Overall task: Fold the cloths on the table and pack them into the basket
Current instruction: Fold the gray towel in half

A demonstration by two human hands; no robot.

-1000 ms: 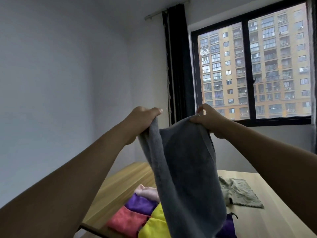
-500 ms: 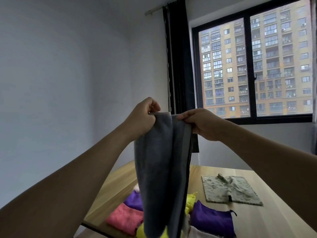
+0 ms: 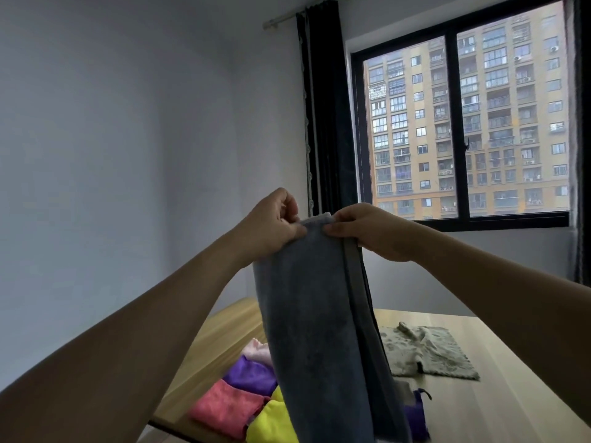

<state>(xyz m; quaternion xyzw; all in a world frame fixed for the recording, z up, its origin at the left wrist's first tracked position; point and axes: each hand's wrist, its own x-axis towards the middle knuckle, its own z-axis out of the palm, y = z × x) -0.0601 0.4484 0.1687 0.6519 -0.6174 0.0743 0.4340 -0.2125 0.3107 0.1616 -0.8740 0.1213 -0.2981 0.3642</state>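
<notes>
1. One grey towel [image 3: 319,330], held up in the air.
2. Two hands: left hand [image 3: 271,222], right hand [image 3: 367,230].
3. Six cloths on the table [image 3: 479,407]: pale pink [image 3: 256,350], two purple [image 3: 251,375] [image 3: 415,420], coral [image 3: 227,409], yellow [image 3: 271,423], mottled grey-green [image 3: 428,353].

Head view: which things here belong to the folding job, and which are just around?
Job:
grey towel, pinched at its top by left hand and right hand
pink cloth
purple cloth
yellow cloth
patterned cloth
table

Around:
window
curtain
</notes>
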